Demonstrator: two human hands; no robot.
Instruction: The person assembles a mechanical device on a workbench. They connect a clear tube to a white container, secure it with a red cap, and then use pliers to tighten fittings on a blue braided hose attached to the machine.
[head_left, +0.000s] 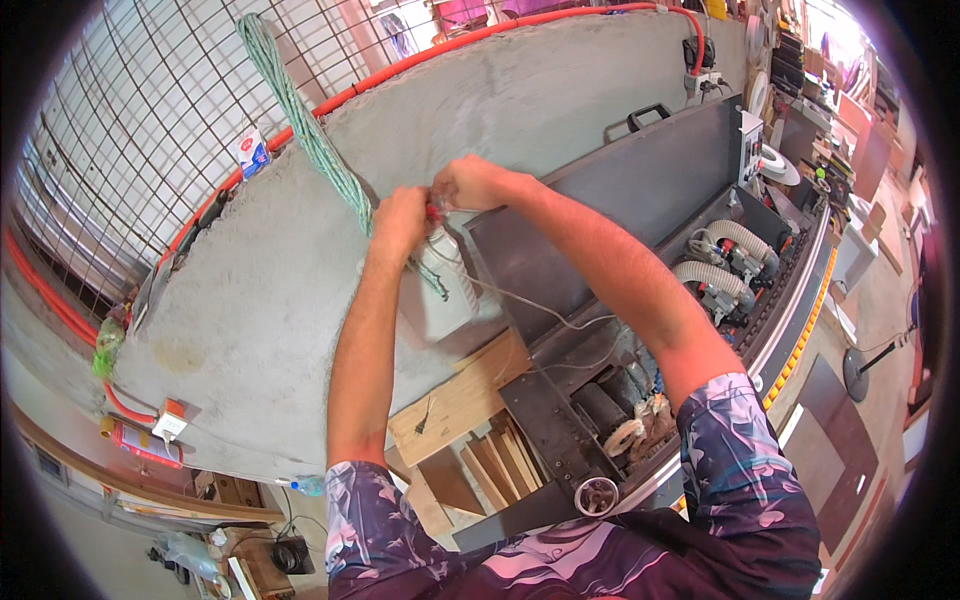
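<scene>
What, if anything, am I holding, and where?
Left hand and right hand are at a white container, by its red top; a hold can't be confirmed.

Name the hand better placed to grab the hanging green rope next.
Left, probably: the left hand is close beside the green rope; the right hand is farther off, with the left between.

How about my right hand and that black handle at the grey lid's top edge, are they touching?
Apart: the head view plainly shows a stretch of grey wall between the right hand and the black handle.
</scene>
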